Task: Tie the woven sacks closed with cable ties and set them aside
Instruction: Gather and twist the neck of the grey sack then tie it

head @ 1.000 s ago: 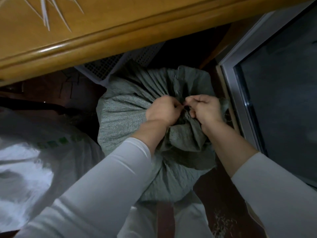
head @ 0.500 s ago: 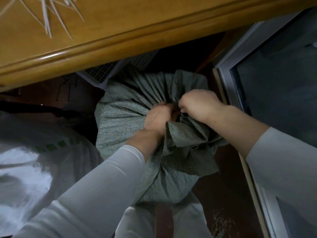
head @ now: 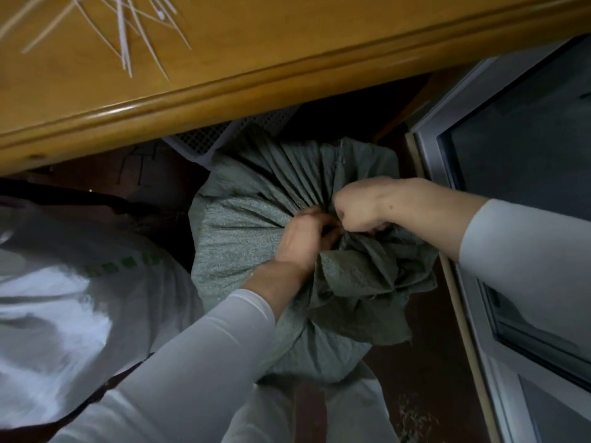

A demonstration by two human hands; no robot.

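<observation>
Left grip [head: 307, 241] curls round the gathered neck of the grey-green woven sack [head: 236, 244]; right grip [head: 361, 206] is fisted on the same bunch from beyond. The yellow wooden counter [head: 287, 65] runs its rounded edge past the sack's far side. A shiny white sack [head: 64, 308] sits just left and a grey metal door frame [head: 428, 155] near right, with a strip of dark floor [head: 428, 362] between. Loose white cable ties [head: 123, 36] lie on the counter.

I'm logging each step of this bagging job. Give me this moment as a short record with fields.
sack: grey-green woven sack on the floor, mouth gathered into pleats
left hand: grips the gathered neck
right hand: curled on the same neck, beside the left hand
tie on neck: hidden by the hands, cannot tell
spare ties: white cable ties loose on the wooden table
nearby: white sack to the left
</observation>
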